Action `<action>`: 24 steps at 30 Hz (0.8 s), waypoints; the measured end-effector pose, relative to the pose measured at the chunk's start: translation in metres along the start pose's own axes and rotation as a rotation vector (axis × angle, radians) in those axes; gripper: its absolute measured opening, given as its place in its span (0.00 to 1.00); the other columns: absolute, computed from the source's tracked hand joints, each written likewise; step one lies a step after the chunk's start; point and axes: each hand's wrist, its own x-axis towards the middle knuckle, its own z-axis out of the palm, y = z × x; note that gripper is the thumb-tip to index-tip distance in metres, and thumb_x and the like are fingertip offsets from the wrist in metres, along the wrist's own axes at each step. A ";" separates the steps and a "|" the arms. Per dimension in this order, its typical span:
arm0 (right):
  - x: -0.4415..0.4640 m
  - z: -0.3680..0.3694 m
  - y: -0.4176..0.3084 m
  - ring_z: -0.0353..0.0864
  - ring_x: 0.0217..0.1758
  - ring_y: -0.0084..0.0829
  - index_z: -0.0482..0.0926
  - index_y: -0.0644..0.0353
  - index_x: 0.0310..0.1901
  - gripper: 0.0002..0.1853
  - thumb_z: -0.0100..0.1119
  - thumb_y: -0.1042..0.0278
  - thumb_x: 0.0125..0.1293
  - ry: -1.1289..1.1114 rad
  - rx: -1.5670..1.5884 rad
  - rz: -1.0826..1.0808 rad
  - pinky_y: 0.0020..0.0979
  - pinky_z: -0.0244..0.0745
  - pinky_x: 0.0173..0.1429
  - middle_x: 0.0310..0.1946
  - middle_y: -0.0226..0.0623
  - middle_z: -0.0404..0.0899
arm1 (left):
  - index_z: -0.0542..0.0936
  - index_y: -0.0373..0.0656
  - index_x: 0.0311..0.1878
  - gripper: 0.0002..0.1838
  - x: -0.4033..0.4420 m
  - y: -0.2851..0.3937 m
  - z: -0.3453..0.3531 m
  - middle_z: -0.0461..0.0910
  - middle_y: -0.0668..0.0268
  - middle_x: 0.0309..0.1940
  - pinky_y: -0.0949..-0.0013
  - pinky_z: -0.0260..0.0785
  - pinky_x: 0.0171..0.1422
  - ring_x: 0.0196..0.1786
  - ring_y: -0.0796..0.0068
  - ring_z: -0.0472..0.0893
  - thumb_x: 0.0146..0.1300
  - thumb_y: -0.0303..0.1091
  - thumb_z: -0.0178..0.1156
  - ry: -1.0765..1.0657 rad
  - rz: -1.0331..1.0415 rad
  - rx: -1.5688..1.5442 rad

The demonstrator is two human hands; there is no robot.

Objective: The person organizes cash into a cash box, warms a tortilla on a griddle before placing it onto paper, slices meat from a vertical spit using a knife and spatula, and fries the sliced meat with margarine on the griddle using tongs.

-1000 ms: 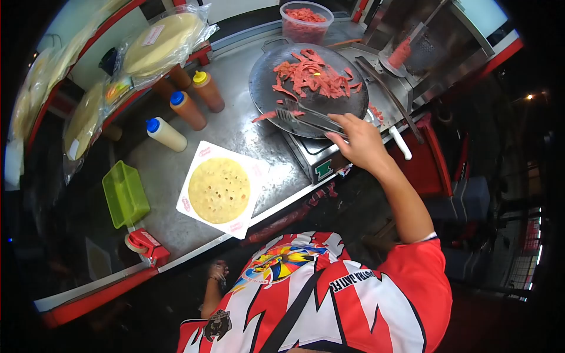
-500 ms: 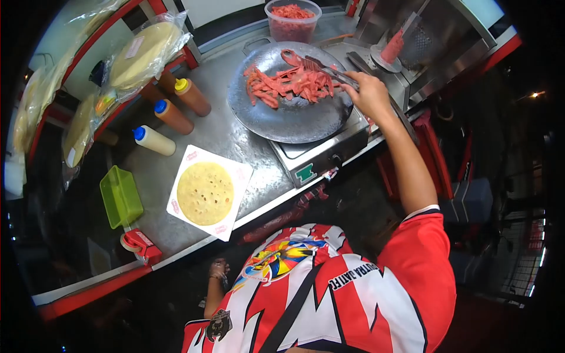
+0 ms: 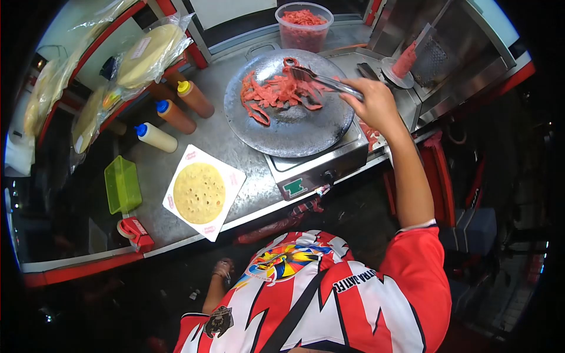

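My right hand [image 3: 376, 106] is closed around metal tongs [image 3: 338, 85], whose dark tips rest among strips of reddish meat [image 3: 276, 91]. The meat lies spread over the upper part of a round, domed metal griddle [image 3: 288, 138], which sits on a steel stove [image 3: 312, 170]. Low by my side, off the counter, hangs my left hand [image 3: 222, 267]; it is small and dim, and its fingers do not show clearly. On the counter, left of the stove, a round flatbread [image 3: 200, 193] with brown spots lies on white printed paper [image 3: 234, 183].
Three squeeze bottles [image 3: 176, 116] stand left of the griddle. Nearer the left edge are a green plastic tray [image 3: 123, 185] and a red tape dispenser [image 3: 138, 235]. A clear tub [image 3: 303, 29] of red meat stands behind. At right, a meat spit [image 3: 405, 62] stands before steel panels.
The tongs have shifted within the meat, and the strips are more spread out, with some lower on the left of the griddle. The view has shifted slightly. My left hand still hangs low.
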 end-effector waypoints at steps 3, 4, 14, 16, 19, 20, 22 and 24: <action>0.000 0.018 -0.023 0.86 0.50 0.54 0.87 0.55 0.57 0.22 0.71 0.53 0.66 -0.180 -0.049 0.075 0.49 0.80 0.54 0.44 0.49 0.88 | 0.78 0.46 0.59 0.17 0.001 0.012 -0.005 0.85 0.64 0.32 0.68 0.73 0.24 0.24 0.73 0.82 0.69 0.34 0.66 0.015 0.040 0.020; -0.005 0.014 -0.025 0.86 0.49 0.54 0.87 0.55 0.57 0.22 0.72 0.54 0.65 -0.147 -0.028 0.024 0.50 0.81 0.53 0.43 0.49 0.88 | 0.78 0.46 0.59 0.17 0.000 0.018 -0.008 0.85 0.64 0.32 0.68 0.73 0.25 0.24 0.73 0.82 0.69 0.33 0.65 0.029 0.055 0.042; 0.030 0.034 -0.010 0.87 0.55 0.54 0.87 0.58 0.57 0.22 0.69 0.54 0.67 -0.106 -0.118 0.104 0.50 0.80 0.59 0.48 0.53 0.88 | 0.81 0.43 0.54 0.14 0.025 -0.050 -0.079 0.87 0.59 0.36 0.64 0.81 0.34 0.32 0.67 0.86 0.65 0.28 0.65 -0.053 -0.048 0.179; 0.024 0.003 -0.052 0.87 0.55 0.53 0.87 0.59 0.56 0.23 0.70 0.53 0.66 -0.125 -0.203 0.167 0.49 0.80 0.58 0.48 0.54 0.88 | 0.81 0.42 0.54 0.14 0.031 -0.051 -0.088 0.86 0.59 0.36 0.63 0.82 0.35 0.33 0.67 0.86 0.66 0.30 0.65 0.004 -0.037 0.148; 0.026 -0.016 -0.068 0.88 0.53 0.53 0.87 0.59 0.58 0.24 0.69 0.52 0.67 -0.128 -0.233 0.204 0.49 0.81 0.58 0.46 0.54 0.88 | 0.82 0.43 0.50 0.11 0.006 -0.041 -0.105 0.86 0.63 0.35 0.65 0.82 0.36 0.31 0.70 0.86 0.67 0.33 0.64 0.035 -0.043 0.207; 0.032 -0.011 -0.087 0.88 0.53 0.53 0.87 0.59 0.58 0.24 0.68 0.51 0.68 -0.123 -0.221 0.223 0.49 0.81 0.58 0.46 0.54 0.89 | 0.81 0.43 0.52 0.12 0.004 -0.038 -0.114 0.85 0.63 0.35 0.65 0.82 0.36 0.31 0.70 0.85 0.67 0.33 0.63 0.026 -0.076 0.211; 0.048 0.016 -0.116 0.88 0.52 0.53 0.86 0.58 0.58 0.24 0.68 0.50 0.68 -0.075 -0.138 0.223 0.49 0.81 0.58 0.46 0.53 0.89 | 0.79 0.44 0.54 0.14 0.019 -0.034 -0.132 0.85 0.64 0.33 0.65 0.82 0.35 0.31 0.70 0.85 0.68 0.33 0.63 -0.038 -0.101 0.260; 0.047 0.075 -0.133 0.88 0.53 0.54 0.86 0.57 0.58 0.23 0.68 0.50 0.69 -0.062 -0.087 0.256 0.50 0.81 0.58 0.47 0.52 0.89 | 0.78 0.44 0.57 0.15 0.045 -0.037 -0.152 0.84 0.65 0.32 0.66 0.81 0.33 0.31 0.71 0.85 0.68 0.32 0.64 -0.152 -0.103 0.351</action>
